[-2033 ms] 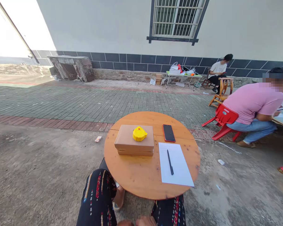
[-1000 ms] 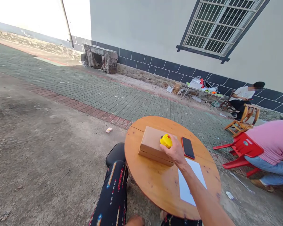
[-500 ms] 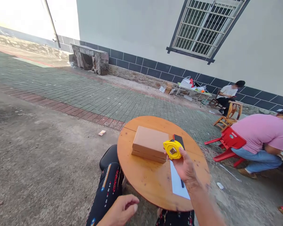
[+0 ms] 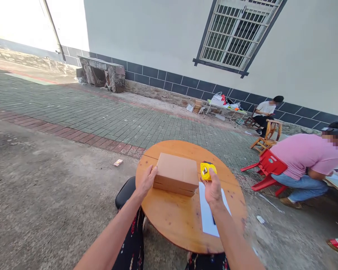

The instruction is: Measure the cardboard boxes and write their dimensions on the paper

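Observation:
A closed brown cardboard box (image 4: 177, 168) rests on the round wooden table (image 4: 169, 221). My left hand (image 4: 145, 182) is at the box's left side, fingers stretched out; whether they touch the cardboard I cannot tell. To the right of the box, my right hand (image 4: 213, 187) grips a yellow tape measure (image 4: 207, 171) above the table. No blade can be seen pulled out of it. A white sheet of paper (image 4: 207, 213) lies under my right forearm, with a dark pen (image 4: 214, 220) on it, partly hidden by the arm.
A black stool seat (image 4: 125, 193) stands at the table's left. To the right, a person in a pink shirt (image 4: 301, 153) sits on a red plastic chair (image 4: 271, 165). Farther back are a wooden chair (image 4: 267, 137), another seated person (image 4: 266, 110) and a cluttered table (image 4: 228, 107).
My left hand has risen from near my lap to the box's left side. My right hand has turned the tape measure slightly and stays right of the box.

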The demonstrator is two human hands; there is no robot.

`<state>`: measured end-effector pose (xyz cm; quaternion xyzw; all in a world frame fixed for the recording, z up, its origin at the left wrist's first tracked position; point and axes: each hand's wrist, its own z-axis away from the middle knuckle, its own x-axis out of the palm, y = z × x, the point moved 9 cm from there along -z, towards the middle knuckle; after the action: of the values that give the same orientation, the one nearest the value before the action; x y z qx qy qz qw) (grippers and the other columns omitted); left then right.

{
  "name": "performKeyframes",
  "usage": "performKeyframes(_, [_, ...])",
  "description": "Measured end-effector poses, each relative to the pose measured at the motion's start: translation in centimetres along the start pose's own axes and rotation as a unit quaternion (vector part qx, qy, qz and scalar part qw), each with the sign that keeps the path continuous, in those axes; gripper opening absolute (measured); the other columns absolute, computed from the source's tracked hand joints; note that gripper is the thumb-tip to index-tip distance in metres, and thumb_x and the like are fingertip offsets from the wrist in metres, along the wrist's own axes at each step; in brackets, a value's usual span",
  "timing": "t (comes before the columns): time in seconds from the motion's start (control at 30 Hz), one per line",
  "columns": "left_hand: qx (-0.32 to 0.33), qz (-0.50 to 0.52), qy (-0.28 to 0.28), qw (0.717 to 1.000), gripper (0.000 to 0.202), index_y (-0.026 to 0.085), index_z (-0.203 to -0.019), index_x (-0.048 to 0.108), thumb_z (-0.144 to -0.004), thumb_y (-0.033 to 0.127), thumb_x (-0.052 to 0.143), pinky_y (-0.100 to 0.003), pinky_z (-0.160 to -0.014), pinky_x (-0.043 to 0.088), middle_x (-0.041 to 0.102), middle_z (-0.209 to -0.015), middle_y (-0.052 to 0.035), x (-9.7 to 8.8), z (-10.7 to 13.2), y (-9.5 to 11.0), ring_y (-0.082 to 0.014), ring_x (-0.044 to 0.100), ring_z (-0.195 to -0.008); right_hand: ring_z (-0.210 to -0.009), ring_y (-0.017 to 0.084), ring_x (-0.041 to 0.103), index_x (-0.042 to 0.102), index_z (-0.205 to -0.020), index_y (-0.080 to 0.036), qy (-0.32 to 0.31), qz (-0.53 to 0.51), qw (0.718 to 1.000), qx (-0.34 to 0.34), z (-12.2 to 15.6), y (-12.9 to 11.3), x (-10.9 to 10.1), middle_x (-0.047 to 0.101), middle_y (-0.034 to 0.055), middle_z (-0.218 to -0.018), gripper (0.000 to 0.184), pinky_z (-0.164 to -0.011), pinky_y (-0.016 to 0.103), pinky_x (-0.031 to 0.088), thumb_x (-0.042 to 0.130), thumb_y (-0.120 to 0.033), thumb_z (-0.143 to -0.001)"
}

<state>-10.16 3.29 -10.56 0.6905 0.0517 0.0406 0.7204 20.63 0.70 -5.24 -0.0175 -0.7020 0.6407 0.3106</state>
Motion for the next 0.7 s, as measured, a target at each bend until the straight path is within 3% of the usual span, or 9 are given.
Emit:
performKeyframes(0.1, [0.026,0.020,-0.059,0.998,0.055,0.013,-0.116,0.067,-0.085,0.054,0.048,-0.043,-0.100,0.045,0.070,-0.119,-0.0121,1.7,0.6,1.0,-0.0326,0.058,-0.120,-0.083,0.017,0.066,0.069,-0.096,-0.021,-0.016,-0.013,1.000,0.014,0.8,0.6,0.2,0.072,-0.0009,-0.088,0.042,-0.068,0.026,0.053,0.077,-0.048,-0.064])
performKeyframes(0.2, [0.059,0.044,-0.078,0.994,0.054,0.014,-0.125,0.063,-0.083,0.047,0.053,-0.040,-0.104,0.043,0.067,-0.125,-0.0093,1.0,3.7,1.2,-0.0296,0.057,-0.121,-0.080,0.018,0.067,0.070,-0.098,-0.022,-0.022,-0.049,0.998,0.015,3.0,0.3,-1.4,0.073,-0.0005,-0.087,0.040,-0.071,0.031,0.055,0.075,-0.049,-0.069])
performKeyframes(0.33, [0.038,0.102,-0.088,0.990,0.055,0.018,-0.130,0.059,-0.078,0.034,0.059,-0.039,-0.103,0.044,0.064,-0.130,-0.0091,-0.7,8.8,-1.9,-0.0290,0.056,-0.123,-0.091,0.022,0.069,0.069,-0.105,-0.027,0.024,-0.122,0.991,0.044,7.2,1.0,-5.9,0.074,-0.0001,-0.098,0.036,-0.072,0.036,0.057,0.069,-0.049,-0.077])
performKeyframes(0.43, [0.026,0.068,-0.060,0.996,0.058,0.017,-0.131,0.057,-0.074,0.030,0.063,-0.041,-0.108,0.040,0.063,-0.131,-0.0095,-1.2,11.3,-4.4,-0.0303,0.053,-0.127,-0.089,0.021,0.070,0.068,-0.111,-0.029,0.067,-0.144,0.984,0.079,9.7,3.1,-8.8,0.075,-0.0001,-0.100,0.038,-0.068,0.034,0.058,0.068,-0.049,-0.079])
performKeyframes(0.57, [0.052,0.033,-0.031,0.998,0.062,0.017,-0.133,0.054,-0.073,0.028,0.062,-0.040,-0.113,0.035,0.061,-0.134,-0.0091,-0.3,11.5,-4.4,-0.0291,0.049,-0.131,-0.077,0.016,0.070,0.066,-0.113,-0.031,0.083,-0.121,0.988,0.056,10.1,4.5,-10.0,0.075,-0.0040,-0.097,0.040,-0.059,0.026,0.055,0.072,-0.045,-0.076])
performKeyframes(0.7, [0.073,0.024,-0.017,0.997,0.062,0.014,-0.133,0.052,-0.073,0.024,0.058,-0.040,-0.112,0.036,0.062,-0.132,-0.0099,1.0,9.5,-3.2,-0.0279,0.050,-0.130,-0.074,0.017,0.070,0.069,-0.102,-0.028,0.045,-0.117,0.991,0.053,7.7,4.7,-8.1,0.076,-0.0048,-0.090,0.030,-0.060,0.027,0.056,0.073,-0.042,-0.075])
